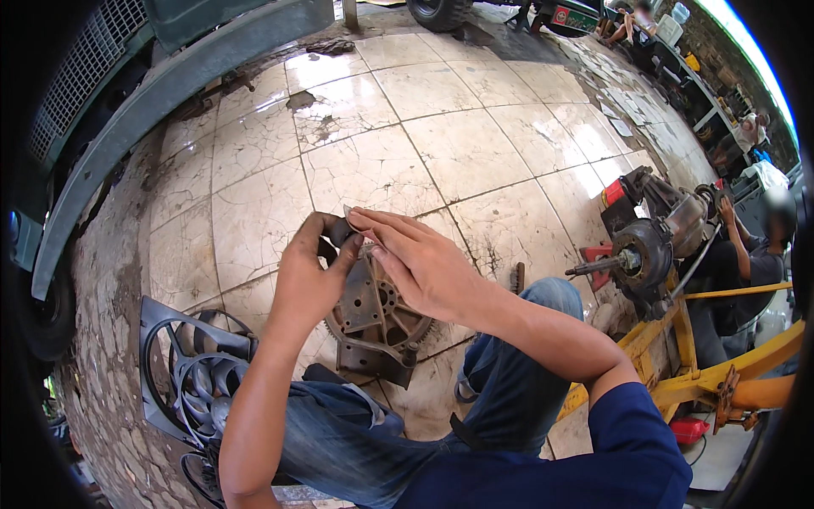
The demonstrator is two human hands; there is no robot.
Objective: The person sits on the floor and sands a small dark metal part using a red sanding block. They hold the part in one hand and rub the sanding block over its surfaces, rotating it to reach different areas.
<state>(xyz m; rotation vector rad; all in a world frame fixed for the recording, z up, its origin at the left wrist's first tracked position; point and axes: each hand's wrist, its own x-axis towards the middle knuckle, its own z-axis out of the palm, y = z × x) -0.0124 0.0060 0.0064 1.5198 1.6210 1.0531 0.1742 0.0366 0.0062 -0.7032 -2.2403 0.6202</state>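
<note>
My left hand (307, 259) is closed, thumb and fingers pinching a small dark part (337, 231) whose kind I cannot make out. Against it my right hand (424, 261) presses with its fingers held together. A thin reddish-brown sheet (364, 226), much like sandpaper, shows at the right fingertips, mostly covered. Just below both hands, on the floor between my legs, stands a metal assembly with a drilled plate (360, 299) and a toothed gear ring (417, 332). My right hand hides part of its far side.
Tiled floor (475, 144), cracked in places, spreads ahead. A radiator fan in its frame (157, 373) lies at my left, below a vehicle's bumper (182, 85). To the right are an axle hub assembly (640, 254), a yellow metal frame (695, 386) and a seated person (755, 263).
</note>
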